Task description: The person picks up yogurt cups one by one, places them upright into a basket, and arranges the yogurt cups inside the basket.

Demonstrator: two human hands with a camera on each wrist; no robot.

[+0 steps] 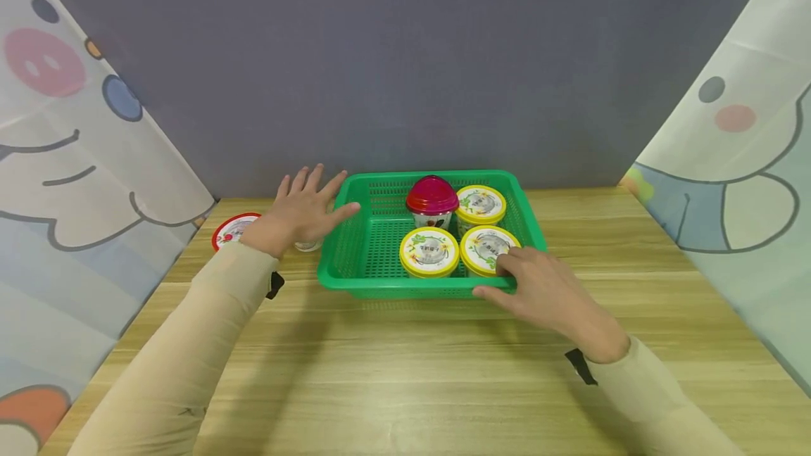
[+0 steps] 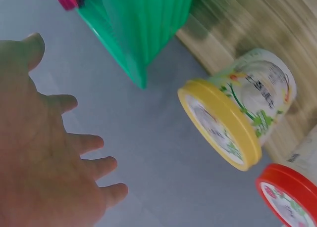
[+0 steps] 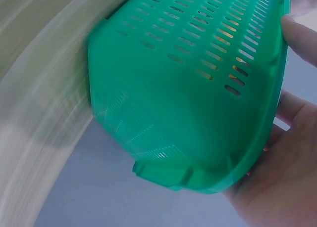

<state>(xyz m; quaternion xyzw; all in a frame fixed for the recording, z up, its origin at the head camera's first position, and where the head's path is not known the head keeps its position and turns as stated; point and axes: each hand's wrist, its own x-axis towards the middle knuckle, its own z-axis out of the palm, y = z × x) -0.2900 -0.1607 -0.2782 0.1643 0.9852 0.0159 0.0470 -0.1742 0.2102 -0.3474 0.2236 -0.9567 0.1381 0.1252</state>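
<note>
A green plastic basket stands on the table. It holds three yellow-lidded tubs, one at front left, one at front right and one at back right, plus a cup with a domed pink lid. My right hand grips the front rim near its right corner, thumb outside and fingers inside. Spread wide, my left hand hovers left of the basket and holds nothing. Near it the left wrist view shows another yellow-lidded tub, mostly hidden by the hand in the head view.
A red-lidded tub stands at the far left of the wooden table. Behind the basket rises a grey wall. Cartoon-printed panels flank the table, one at left and one at right.
</note>
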